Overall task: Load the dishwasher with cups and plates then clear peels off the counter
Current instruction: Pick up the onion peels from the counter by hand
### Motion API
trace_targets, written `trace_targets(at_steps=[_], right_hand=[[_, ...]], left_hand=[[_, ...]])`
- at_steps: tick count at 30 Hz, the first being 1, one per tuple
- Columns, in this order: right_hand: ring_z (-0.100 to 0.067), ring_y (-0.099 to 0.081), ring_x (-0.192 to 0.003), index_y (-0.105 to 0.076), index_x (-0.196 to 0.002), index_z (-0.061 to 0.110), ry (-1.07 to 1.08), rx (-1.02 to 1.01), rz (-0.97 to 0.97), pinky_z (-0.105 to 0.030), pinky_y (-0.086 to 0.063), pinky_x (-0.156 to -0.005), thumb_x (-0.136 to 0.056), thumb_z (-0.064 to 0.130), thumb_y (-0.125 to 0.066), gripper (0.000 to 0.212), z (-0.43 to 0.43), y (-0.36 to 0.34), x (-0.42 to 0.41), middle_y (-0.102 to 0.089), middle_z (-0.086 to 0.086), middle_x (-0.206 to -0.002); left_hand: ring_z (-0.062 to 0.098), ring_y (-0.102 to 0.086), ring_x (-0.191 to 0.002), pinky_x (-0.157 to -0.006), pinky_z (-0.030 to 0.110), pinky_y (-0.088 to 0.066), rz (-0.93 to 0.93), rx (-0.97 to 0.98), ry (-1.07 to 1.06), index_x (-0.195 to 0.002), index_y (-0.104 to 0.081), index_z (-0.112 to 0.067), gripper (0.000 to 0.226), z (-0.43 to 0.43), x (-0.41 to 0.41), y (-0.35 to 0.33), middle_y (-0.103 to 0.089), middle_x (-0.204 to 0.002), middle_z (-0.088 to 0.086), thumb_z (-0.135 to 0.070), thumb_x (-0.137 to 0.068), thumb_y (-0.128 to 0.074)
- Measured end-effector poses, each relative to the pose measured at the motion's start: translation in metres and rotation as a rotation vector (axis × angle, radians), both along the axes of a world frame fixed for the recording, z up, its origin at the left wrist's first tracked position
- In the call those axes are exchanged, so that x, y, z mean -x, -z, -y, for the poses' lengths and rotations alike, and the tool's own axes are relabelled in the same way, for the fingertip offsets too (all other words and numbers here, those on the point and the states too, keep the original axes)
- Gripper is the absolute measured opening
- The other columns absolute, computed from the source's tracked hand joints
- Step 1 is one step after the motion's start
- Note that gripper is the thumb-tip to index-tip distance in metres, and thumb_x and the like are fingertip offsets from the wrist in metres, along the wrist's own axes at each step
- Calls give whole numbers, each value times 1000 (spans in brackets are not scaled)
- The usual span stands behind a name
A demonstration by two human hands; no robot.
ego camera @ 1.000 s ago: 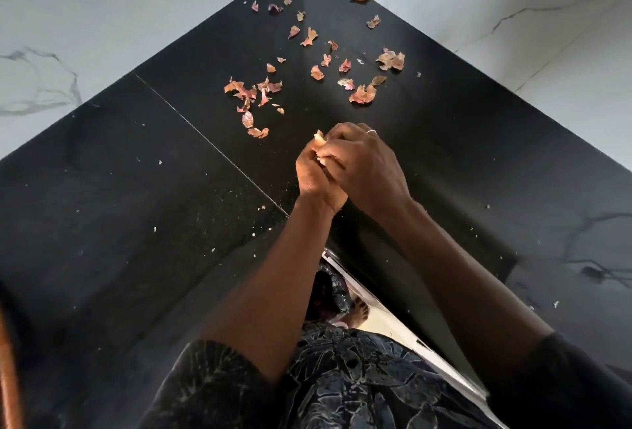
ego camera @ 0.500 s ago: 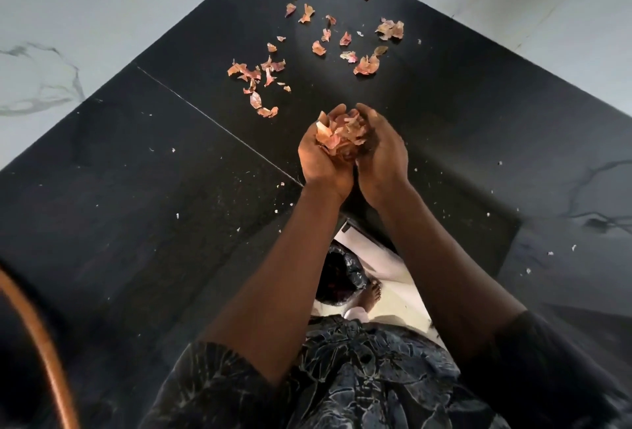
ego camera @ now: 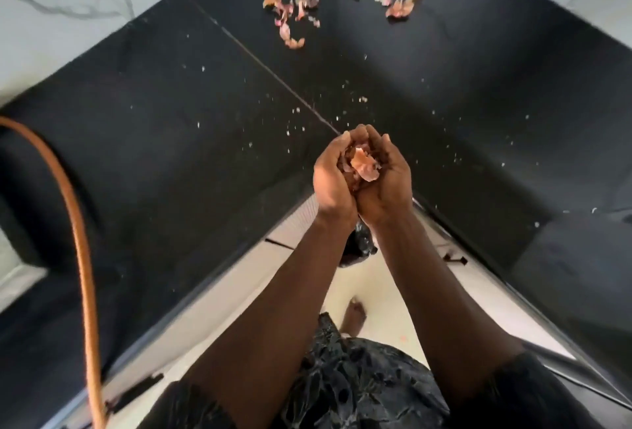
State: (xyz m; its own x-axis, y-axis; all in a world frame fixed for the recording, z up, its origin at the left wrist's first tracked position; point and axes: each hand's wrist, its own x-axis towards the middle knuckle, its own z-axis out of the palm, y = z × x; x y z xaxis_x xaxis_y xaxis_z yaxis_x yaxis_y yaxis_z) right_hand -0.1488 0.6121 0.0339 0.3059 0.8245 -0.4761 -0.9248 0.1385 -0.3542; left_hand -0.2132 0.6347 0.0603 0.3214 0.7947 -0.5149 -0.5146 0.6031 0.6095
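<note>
Both hands are raised together at the counter's inner corner, over its front edge. The left hand (ego camera: 333,186) and right hand (ego camera: 393,189) are pressing side by side, forming a cup. Their fingers (ego camera: 371,136) are curling upward and inward, grasping a handful of peels (ego camera: 364,163) between the palms. The black counter (ego camera: 171,155) is carrying loose peels (ego camera: 294,15) at its far end, well apart from the hands, with a second cluster (ego camera: 400,1) lying to their right. Pale crumbs are dotting the surface between. A black bag (ego camera: 357,247) is showing just below the wrists. An orange hose (ego camera: 80,223) is curving down the left side.
</note>
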Motion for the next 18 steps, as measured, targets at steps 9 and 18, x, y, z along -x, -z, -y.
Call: trace_targets(at_steps=[9, 18], right_hand=[[-22, -72, -83, -73, -93, 10, -52, 225, -210, -32, -59, -77, -88, 27, -61, 21, 108, 130, 35, -74, -6, -86], [-26, -71, -86, -67, -91, 11, 12, 378, -217, -35, -59, -77, -98, 23, -51, 21, 114, 306, 47, -69, -11, -95]], left_hand=[[33, -63, -92, -91, 42, -51, -136, 244, -65, -122, -60, 12, 52, 111, 34, 121, -63, -108, 24, -25, -86, -60], [28, -67, -78, -85, 38, -55, -223, 459, -61, -78, -73, -5, 23, 106, 33, 288, -72, -83, 13, -6, -91, -54]])
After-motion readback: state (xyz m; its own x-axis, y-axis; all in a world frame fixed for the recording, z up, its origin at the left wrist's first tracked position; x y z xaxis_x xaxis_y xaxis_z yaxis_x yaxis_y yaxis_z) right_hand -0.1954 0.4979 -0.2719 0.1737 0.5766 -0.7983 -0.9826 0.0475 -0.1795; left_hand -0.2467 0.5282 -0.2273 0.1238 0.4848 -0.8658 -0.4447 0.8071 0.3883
